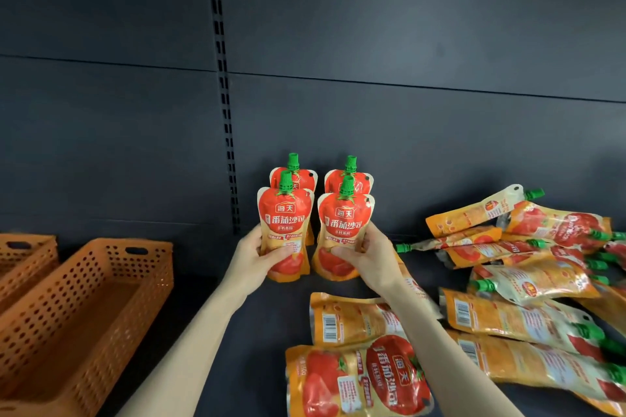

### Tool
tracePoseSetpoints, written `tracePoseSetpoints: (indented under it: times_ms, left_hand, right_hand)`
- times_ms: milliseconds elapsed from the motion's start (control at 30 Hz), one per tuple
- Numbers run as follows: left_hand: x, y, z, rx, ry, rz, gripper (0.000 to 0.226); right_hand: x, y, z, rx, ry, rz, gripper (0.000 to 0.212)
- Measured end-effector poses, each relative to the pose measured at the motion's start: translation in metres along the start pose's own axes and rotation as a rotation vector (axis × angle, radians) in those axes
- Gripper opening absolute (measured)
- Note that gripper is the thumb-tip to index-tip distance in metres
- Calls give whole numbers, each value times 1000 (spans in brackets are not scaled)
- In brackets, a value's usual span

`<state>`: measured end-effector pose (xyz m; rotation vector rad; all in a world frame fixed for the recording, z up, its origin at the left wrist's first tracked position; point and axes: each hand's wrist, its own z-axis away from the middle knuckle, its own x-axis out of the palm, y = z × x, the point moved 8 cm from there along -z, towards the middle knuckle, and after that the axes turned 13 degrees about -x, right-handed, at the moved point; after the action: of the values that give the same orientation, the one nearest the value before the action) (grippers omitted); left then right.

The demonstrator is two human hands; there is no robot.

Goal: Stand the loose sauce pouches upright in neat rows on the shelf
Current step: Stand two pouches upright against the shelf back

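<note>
Four green-capped red plastic sauce pouches stand near the back edge of the dark shelf, the left hand and right hand each gripping a front one, while many loose pouches lie flat toward its right edge.

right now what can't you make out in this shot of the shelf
Head view:
- Back left pouch and back right pouch: mostly hidden behind front left pouch and front right pouch.
- Loose pile: cut by right and bottom edges, uncountable.
- Far basket: cut by left edge.
</note>
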<state>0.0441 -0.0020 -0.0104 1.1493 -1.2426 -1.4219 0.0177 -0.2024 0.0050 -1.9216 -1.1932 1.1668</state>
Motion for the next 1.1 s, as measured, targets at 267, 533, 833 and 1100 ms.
tracePoseSetpoints:
  times_ms: [267, 533, 833, 1100]
  left_hand:
    - [6, -21, -4, -46, 19, -30, 47]
    - [4, -19, -10, -36, 37, -68, 45]
    - [5, -17, -8, -44, 56, -89, 47]
    - [1, -14, -8, -47, 170, -248, 58]
  right_hand:
    - [5, 17, -1, 66, -41, 103, 53]
    - [0, 21, 0, 76, -12, 144, 53]
    - [-1, 17, -1, 96, -64, 136, 53]
    - [-3, 11, 1, 128, -65, 188, 55]
